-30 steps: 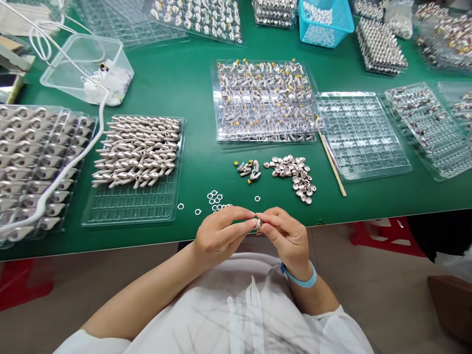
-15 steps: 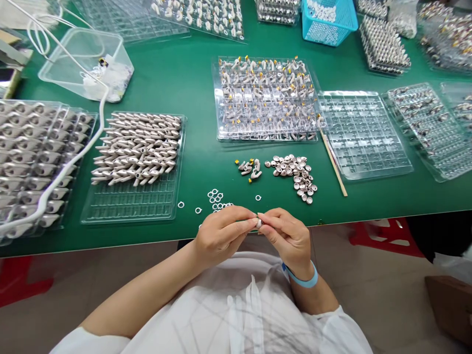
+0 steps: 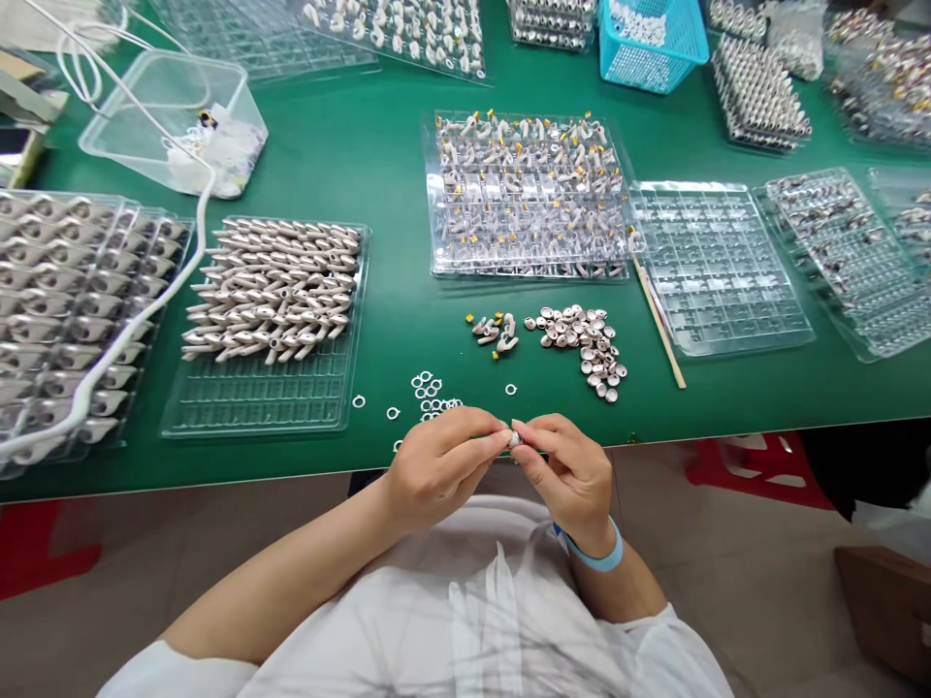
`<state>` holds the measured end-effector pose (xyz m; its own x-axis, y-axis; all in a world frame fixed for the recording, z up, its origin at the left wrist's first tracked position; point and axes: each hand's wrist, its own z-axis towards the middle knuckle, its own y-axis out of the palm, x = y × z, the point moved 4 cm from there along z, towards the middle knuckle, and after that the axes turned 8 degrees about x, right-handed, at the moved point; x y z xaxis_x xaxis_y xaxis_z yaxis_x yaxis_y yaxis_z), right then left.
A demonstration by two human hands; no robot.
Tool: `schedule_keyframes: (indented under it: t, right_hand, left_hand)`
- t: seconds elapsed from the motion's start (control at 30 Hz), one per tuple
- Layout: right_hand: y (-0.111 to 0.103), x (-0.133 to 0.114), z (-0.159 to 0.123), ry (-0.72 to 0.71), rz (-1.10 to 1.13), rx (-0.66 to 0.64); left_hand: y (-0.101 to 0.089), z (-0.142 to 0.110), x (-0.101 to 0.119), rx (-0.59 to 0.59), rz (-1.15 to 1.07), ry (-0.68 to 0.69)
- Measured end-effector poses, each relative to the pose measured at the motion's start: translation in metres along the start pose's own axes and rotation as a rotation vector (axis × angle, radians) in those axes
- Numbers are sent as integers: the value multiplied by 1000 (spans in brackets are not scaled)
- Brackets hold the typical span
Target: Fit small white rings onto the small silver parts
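Just above the table's front edge, my left hand [image 3: 441,463] and my right hand [image 3: 568,465] meet fingertip to fingertip. Both pinch a small pale rounded part [image 3: 515,439], mostly covered by the fingers, so its exact kind does not show. Beyond my left hand lie several white rings [image 3: 429,388], with a single white ring [image 3: 510,389] ahead of the fingertips. Farther off sits a small group of curved grey parts with yellow tabs [image 3: 504,334]. To its right is a loose pile of small round metallic caps [image 3: 582,334].
A clear tray of yellow-tabbed parts [image 3: 530,267] stands mid-table. Beside it are a wooden stick [image 3: 661,325] and a clear compartment tray [image 3: 727,334]. On the left, a tray of metallic shells [image 3: 269,417], a white cable [image 3: 138,325] and a clear plastic box [image 3: 120,145]. A blue basket [image 3: 647,63] stands behind.
My fingers shift slightly around the small pale part, which has turned a little between them. Both hands stay in nearly the same place. The view has moved slightly.
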<state>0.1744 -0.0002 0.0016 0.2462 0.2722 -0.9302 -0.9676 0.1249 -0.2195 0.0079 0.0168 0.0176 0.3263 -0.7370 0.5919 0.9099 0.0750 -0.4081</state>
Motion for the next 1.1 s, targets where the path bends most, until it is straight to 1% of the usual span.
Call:
schedule_keyframes:
  t: [0.1, 0.23, 0.37, 0.5, 0.6, 0.7, 0.87, 1.1]
  right_hand:
    - [0, 0, -1, 3, -5, 10]
    - [1, 0, -1, 34, 44, -13]
    - [2, 2, 1, 103, 135, -34]
    - [0, 6, 4, 158, 213, -76]
    - [-2, 9, 4, 222, 250, -124]
    - [-3, 13, 4, 265, 256, -139]
    - [-4, 13, 6, 251, 271, -128]
    - [-3, 12, 7, 219, 259, -153]
  left_hand:
    - [-1, 1, 0, 2, 16, 15]
    - [-1, 2, 0, 4, 3, 21]
    - [-2, 3, 1, -3, -15, 33]
    - [-3, 5, 2, -20, 18, 63]
    - [-4, 6, 3, -25, 23, 99]
    - [-4, 6, 3, -25, 12, 105]
    - [-3, 6, 2, -31, 2, 55]
    - [-2, 5, 2, -44, -34, 10]
